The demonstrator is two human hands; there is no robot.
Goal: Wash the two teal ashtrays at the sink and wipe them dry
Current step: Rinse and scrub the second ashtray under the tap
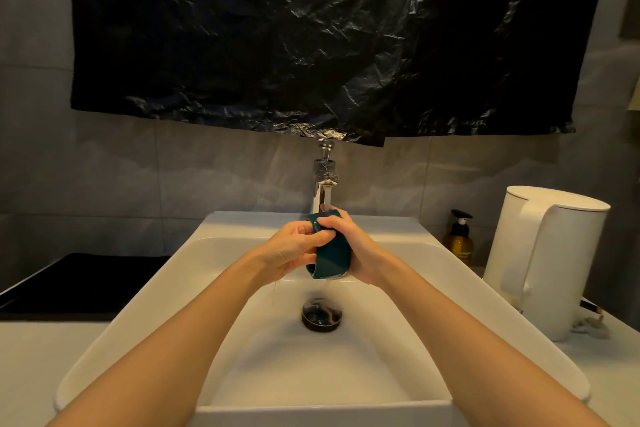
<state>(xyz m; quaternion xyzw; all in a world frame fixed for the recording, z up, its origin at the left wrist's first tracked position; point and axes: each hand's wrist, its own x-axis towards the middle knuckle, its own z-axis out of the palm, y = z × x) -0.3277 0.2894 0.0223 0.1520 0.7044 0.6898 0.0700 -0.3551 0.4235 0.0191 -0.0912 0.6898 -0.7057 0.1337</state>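
Head camera looks forward and down, close over the sink (467, 274).

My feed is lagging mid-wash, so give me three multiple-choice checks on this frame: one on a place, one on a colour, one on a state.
1. Where does the tall white plastic kettle stand relative to the white ceramic sink?
A) to its left
B) to its right
C) inside the basin

2. What colour is the crinkled plastic sheet hung on the wall above the chrome faucet?
A) black
B) white
C) teal

3. What is the faucet's state?
A) running
B) off
C) wrapped in a cloth

Answers:
1 B: the kettle stands on the counter right of the basin, beside the amber pump bottle.
2 A: the sheet is glossy black.
3 A: water falls from the spout onto the glossy teal ashtray, which the left hand and right hand grip.
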